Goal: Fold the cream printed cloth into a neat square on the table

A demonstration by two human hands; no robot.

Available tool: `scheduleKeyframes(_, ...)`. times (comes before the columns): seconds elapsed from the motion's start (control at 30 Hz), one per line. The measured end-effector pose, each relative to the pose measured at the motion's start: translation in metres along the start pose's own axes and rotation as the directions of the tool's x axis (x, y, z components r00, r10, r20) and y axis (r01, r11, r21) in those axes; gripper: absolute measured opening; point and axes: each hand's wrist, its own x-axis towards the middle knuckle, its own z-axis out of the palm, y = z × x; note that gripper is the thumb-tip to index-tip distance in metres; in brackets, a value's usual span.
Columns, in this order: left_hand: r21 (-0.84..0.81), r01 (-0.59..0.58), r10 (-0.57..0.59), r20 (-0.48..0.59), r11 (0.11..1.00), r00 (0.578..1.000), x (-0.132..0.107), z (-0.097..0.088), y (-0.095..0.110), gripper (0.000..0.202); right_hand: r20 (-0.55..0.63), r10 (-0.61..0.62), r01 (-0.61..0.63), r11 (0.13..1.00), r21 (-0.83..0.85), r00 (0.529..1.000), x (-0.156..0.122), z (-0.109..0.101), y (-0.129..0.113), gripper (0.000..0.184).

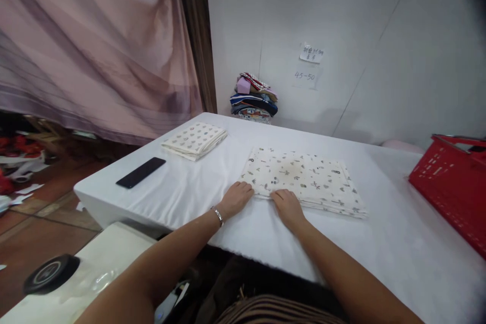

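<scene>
A cream patterned cloth, folded flat into a rectangle, lies in the middle of the white table. My left hand rests at the cloth's near left corner, fingers curled onto its edge. Pressed on the near edge a little to the right is my right hand, fingers bent down over the fabric. A bracelet circles my left wrist. A second folded patterned cloth sits further left and back on the table, well apart from both hands.
A black phone lies near the table's left edge. A red plastic basket stands at the right. A pile of folded clothes sits against the back wall. A pink curtain hangs at left.
</scene>
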Motion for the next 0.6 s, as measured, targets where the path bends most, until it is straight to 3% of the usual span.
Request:
scheduleKeyframes(0.27, 0.02, 0.017, -0.016, -0.066, 1.0, 0.998, 0.001, 0.0, 0.003, 0.021, 0.004, 0.019, -0.019, 1.0, -0.001, 1.0, 0.003, -0.005, -0.002, 0.021)
scheduleKeyframes(0.43, -0.018, -0.081, 0.077, -0.146, 0.997, 0.986, 0.016, 0.001, 0.022, 0.028, 0.026, 0.036, -0.036, 0.999, -0.003, 0.999, 0.007, -0.006, -0.002, 0.021)
scheduleKeyframes(0.6, -0.047, -0.087, 0.081, -0.118, 0.995, 0.99, 0.028, 0.013, 0.034, 0.024, 0.029, 0.025, -0.027, 0.998, 0.061, 0.999, 0.001, -0.01, 0.007, 0.022)
